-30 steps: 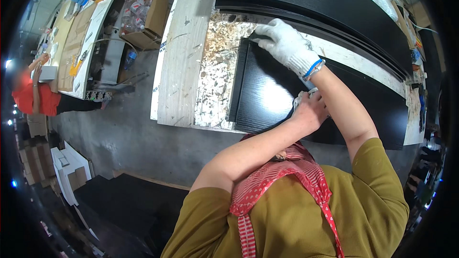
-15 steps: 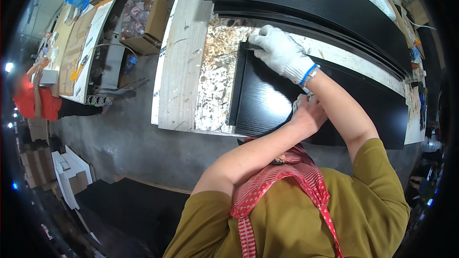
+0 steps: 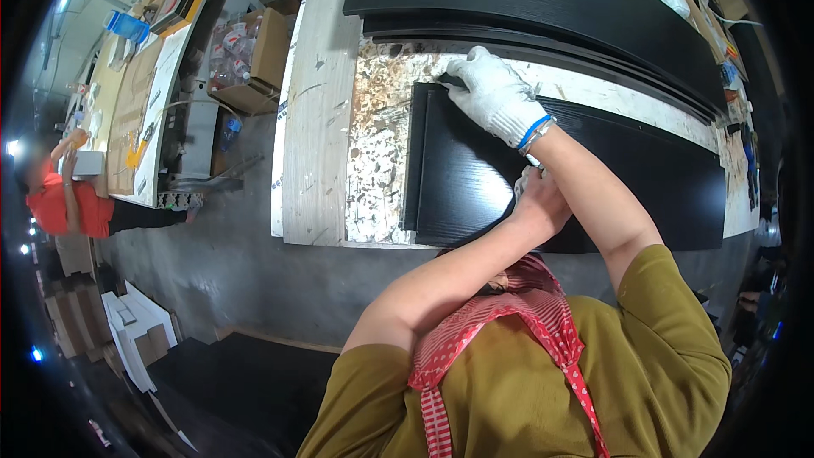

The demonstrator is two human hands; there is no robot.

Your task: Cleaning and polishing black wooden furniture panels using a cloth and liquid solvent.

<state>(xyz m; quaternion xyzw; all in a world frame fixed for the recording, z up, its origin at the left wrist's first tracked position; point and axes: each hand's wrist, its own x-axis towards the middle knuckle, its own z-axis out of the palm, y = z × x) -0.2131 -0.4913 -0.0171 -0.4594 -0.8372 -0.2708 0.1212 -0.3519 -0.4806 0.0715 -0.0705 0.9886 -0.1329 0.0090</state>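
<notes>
A black wood-grain panel [image 3: 644, 170] lies on the worktable, with a narrow dark strip [image 3: 413, 161] along its left end. My right hand [image 3: 490, 92], in a white knitted glove with a blue cuff, bends its fingers over the panel's far edge near the left corner. Something small and dark shows at those fingertips, too little to name. Beneath the right forearm, my left hand [image 3: 543, 199] rests at the panel's middle. Its fingers are mostly hidden, and a bit of white material shows beside them.
Beyond lies a stack of long black panels [image 3: 526, 0]. Paint-spotted board [image 3: 377, 144] covers the table's left part. Left of the table stand a cardboard box [image 3: 273, 59] of plastic bottles and another bench, where a person in red [image 3: 68, 203] works. Dark panels [image 3: 246, 390] lie lower left.
My gloved right hand has shifted slightly right along the panel's far edge, away from its corner. The left hand stays nearly in place. The whole view has shifted a little.
</notes>
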